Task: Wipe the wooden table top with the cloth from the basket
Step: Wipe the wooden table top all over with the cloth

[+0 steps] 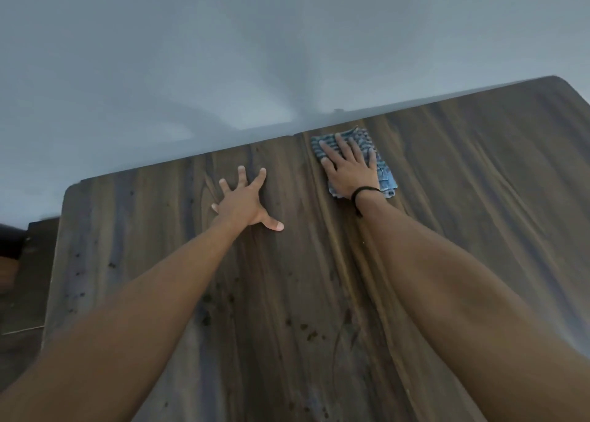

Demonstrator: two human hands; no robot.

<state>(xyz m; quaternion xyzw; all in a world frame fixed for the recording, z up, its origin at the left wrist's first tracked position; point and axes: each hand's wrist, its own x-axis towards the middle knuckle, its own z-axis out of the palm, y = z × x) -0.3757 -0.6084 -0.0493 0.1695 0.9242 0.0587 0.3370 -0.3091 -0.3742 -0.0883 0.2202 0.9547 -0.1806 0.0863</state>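
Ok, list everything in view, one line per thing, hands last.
table top: one, dark brown streaked wood, fills the lower frame, its far edge against the wall
cloth: one, blue and white patterned, flat on the table near the far edge, right of centre
wall: one, pale grey, behind the table
dark object: one, black, at the left border beyond the table's end; too cut off to identify
wristband: one, black cord, on the right wrist
left hand: one, fingers spread, resting flat on the bare wood left of the cloth
right hand: one, fingers straight, pressing flat on top of the cloth
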